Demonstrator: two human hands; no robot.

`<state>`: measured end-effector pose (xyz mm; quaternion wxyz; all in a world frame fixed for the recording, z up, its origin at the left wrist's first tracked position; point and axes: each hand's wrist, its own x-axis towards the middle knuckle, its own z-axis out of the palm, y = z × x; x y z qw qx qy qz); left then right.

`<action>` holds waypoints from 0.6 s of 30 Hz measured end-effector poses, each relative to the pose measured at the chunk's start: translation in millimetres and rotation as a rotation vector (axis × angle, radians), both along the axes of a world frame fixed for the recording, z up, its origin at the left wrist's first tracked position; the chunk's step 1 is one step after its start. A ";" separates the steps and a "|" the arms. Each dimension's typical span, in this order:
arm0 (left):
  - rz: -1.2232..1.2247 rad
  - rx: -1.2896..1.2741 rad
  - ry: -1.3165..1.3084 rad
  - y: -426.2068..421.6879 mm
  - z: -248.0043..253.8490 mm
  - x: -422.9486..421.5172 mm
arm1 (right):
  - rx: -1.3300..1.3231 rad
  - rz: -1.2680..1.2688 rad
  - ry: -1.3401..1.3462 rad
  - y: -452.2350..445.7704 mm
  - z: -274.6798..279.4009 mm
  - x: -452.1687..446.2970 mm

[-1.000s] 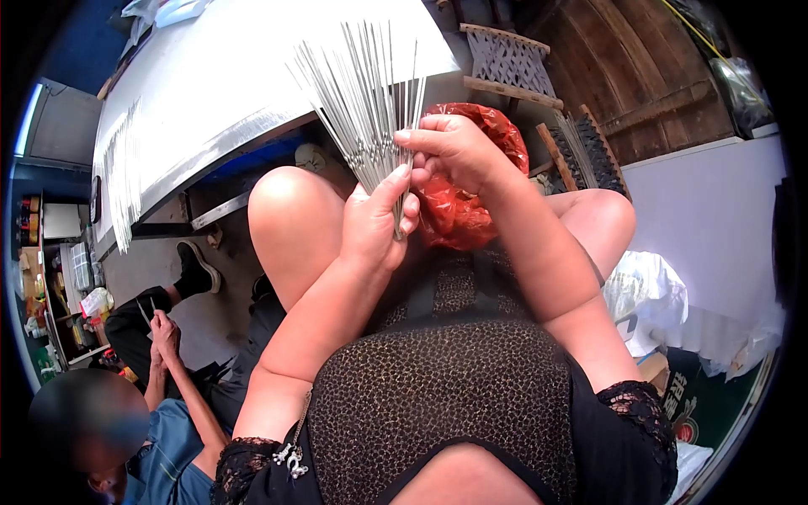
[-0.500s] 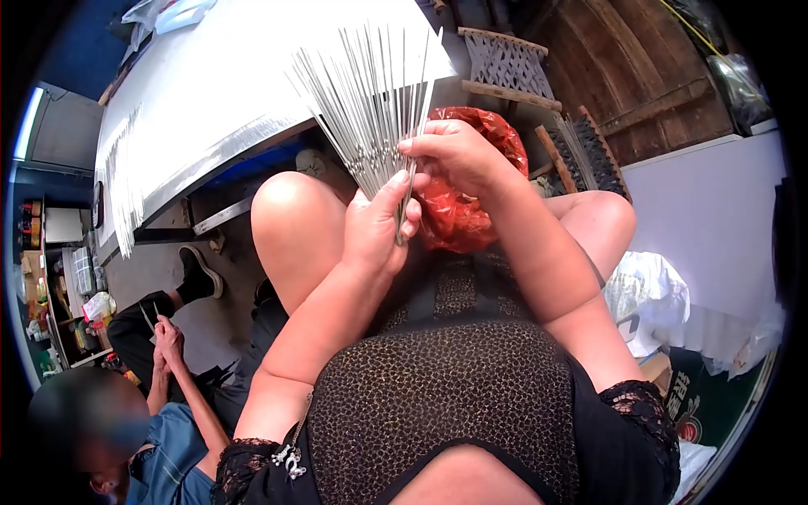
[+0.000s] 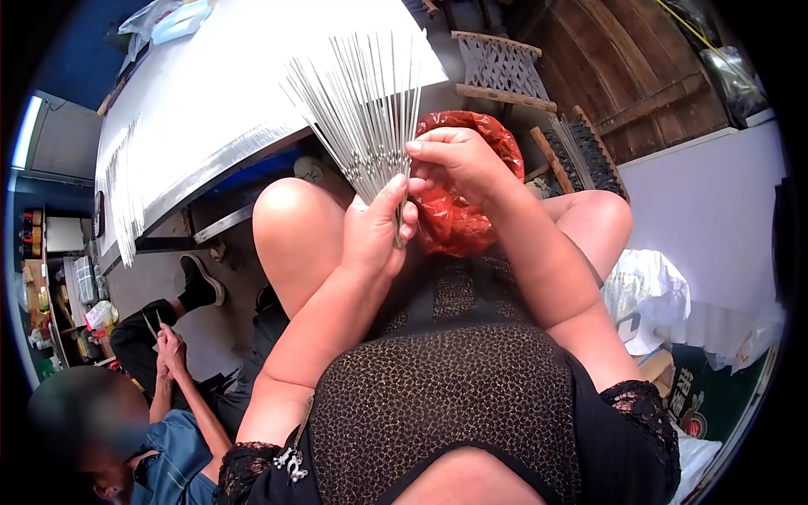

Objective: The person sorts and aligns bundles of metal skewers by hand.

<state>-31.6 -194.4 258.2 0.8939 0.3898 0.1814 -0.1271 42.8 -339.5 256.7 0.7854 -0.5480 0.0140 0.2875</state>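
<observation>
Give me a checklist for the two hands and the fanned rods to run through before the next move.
1. Left hand closed around the thin rods near their lower ends: ok.
2. Right hand at the right side of the bundle: ok.
3. Right fingertips pinching just one rod: cannot tell.
4. Upper ends gathered together: not ok, they spread in a fan.
5. Co-worker's hands clear of the bundle: ok.
6. Contents of the red bag between the knees checked: cannot tell, hidden.

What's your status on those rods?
Left hand gripping fanned metal rods. Right hand at fan's right edge. Red plastic bag behind right hand; no visible obstruction.
</observation>
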 end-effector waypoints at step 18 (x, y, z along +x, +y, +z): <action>-0.036 -0.012 -0.040 4.1 -4.9 1.1 | 0.001 0.050 0.035 13.9 0.6 3.9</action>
